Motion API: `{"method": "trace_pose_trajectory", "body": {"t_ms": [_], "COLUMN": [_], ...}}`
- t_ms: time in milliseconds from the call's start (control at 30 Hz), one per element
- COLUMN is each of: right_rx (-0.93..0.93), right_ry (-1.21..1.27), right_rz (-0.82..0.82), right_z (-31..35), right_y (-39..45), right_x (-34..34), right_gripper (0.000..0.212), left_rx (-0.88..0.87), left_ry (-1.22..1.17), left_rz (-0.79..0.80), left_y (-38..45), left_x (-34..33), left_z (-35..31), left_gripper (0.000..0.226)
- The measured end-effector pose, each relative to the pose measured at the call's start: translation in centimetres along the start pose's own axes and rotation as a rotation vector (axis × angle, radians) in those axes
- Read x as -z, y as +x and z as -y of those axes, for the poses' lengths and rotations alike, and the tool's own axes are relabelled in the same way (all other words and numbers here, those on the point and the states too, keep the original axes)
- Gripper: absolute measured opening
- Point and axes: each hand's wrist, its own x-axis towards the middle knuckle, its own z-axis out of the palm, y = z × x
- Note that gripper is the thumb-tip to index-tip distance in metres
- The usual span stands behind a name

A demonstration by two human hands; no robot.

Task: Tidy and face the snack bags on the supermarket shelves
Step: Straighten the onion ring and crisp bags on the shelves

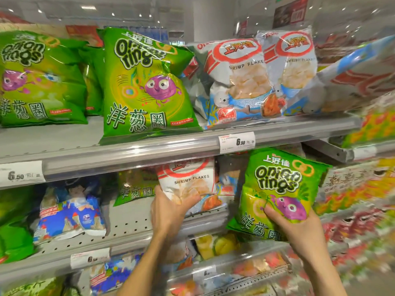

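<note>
Standard supermarket aisle setup here: grey metal shelving stacked in tiers, the upper shelf (pixel 64 144) with a clear plastic strip along its front edge holding white price tags (pixel 236 142) — one reads 6.50. The lower shelf (pixel 119 229) has a perforated deck with rows of little holes. Up top there's a pale ceiling (pixel 119 9) dotted with small bright spot lights and a rectangular panel light, all pretty washed out. A white pillar (pixel 210 18) stands in the back, with a dark red sign (pixel 290 12) hanging near it — text too blurry to read.
</note>
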Motion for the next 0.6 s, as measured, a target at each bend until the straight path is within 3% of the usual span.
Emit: {"method": "trace_pose_trajectory", "body": {"t_ms": [167, 300, 600], "right_rx": [-0.011, -0.011, 0.078], "right_ry": [-0.011, -0.043, 0.031], "right_rz": [-0.019, 0.072, 0.306], "right_z": [-1.4, -1.6, 0.0], "right_y": [-0.5, -0.6, -2.2], "right_x": [3.0, 3.5, 1.1], "right_gripper": [0.068, 0.078, 0.062], "left_rx": [0.045, 0.035, 0.055], "left_ry": [0.062, 0.135, 0.219], "left_rz": [0.037, 0.037, 0.182], "left_y": [-1.1, -0.9, -0.5], "left_x": [-3.5, -4.7, -4.1], "left_z": [-1.4, -1.9, -1.9], "left_gripper": [0.106, 0.095, 0.092]}}
